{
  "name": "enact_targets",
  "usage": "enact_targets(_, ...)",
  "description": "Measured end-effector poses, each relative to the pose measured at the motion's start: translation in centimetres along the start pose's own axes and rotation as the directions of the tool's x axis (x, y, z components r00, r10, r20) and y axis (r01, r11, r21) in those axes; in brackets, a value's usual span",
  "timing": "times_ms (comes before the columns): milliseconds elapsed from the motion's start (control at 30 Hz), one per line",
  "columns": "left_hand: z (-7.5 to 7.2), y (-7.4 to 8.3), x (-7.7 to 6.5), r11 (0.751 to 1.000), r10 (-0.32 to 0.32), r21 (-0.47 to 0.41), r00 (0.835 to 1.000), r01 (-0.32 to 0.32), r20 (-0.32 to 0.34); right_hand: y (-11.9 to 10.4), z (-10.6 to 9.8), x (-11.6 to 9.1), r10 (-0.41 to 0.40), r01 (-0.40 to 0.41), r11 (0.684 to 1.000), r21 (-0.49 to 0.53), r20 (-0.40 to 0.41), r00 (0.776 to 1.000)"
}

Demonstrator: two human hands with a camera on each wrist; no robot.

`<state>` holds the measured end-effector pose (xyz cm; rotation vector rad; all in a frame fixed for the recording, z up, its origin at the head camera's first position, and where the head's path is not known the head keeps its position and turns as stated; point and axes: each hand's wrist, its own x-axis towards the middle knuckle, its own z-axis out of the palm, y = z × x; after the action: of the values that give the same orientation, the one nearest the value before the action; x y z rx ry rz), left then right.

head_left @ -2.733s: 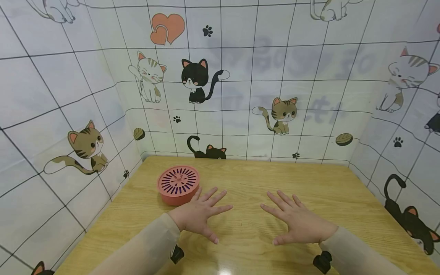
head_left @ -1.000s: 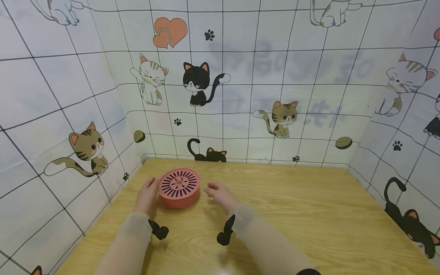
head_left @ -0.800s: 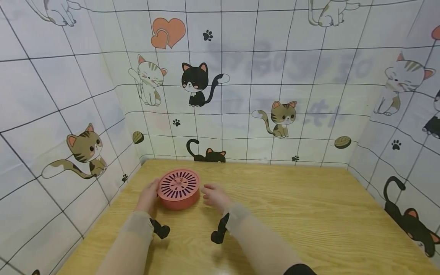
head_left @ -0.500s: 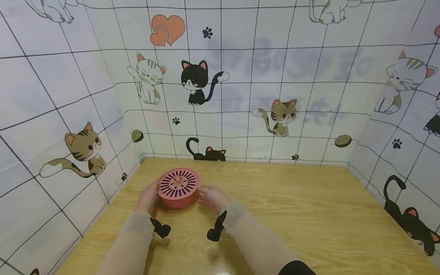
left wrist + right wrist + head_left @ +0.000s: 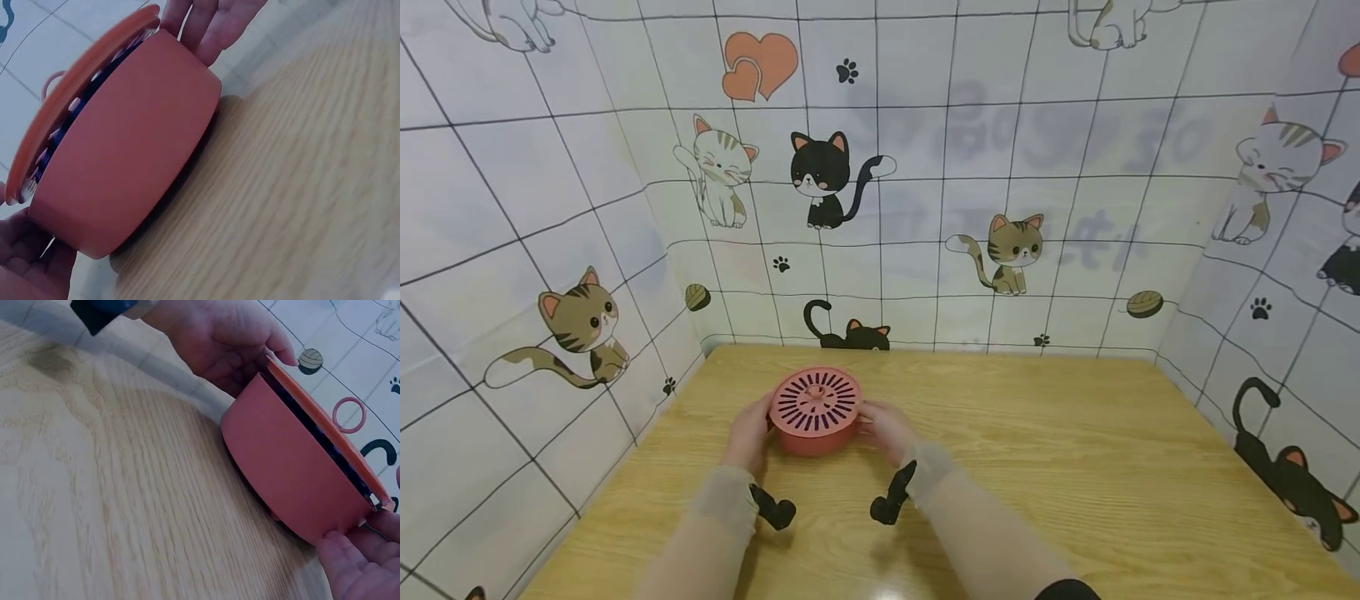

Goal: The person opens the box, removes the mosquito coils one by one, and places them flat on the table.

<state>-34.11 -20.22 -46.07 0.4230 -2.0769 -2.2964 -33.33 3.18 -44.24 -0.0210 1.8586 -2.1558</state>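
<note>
A round coral-pink mosquito coil box (image 5: 814, 443) sits between my hands at the table's back left. Its slotted lid (image 5: 817, 402) carries a small ring handle (image 5: 349, 415) and appears slightly tilted on the body, with a dark gap beneath its rim in both wrist views. My left hand (image 5: 748, 435) grips the left side, fingers partly hidden behind it. On the right side, my right hand (image 5: 887, 427) holds the box with fingertips at the wall and thumb on the near side. A dark shadow runs along the box's bottom edge, close over the wood.
The wooden table (image 5: 1037, 450) stretches to the right and front. Walls of white cloth with cat drawings (image 5: 1015, 250) stand behind it and on both sides. Black wrist cameras (image 5: 772, 508) hang inside both sleeves.
Both hands went from spread over the table to either side of the box. The right hand closed in on it, and the box has shifted a little rightward with both hands.
</note>
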Motion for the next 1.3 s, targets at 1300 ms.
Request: enact_targets(1300,13.8,-3.4,-5.1,0.984,0.097,-0.168,0.957,-0.051,0.274,-1.2,-16.0,-7.4,-0.022,0.014,0.996,-0.085,-0.093,0.995)
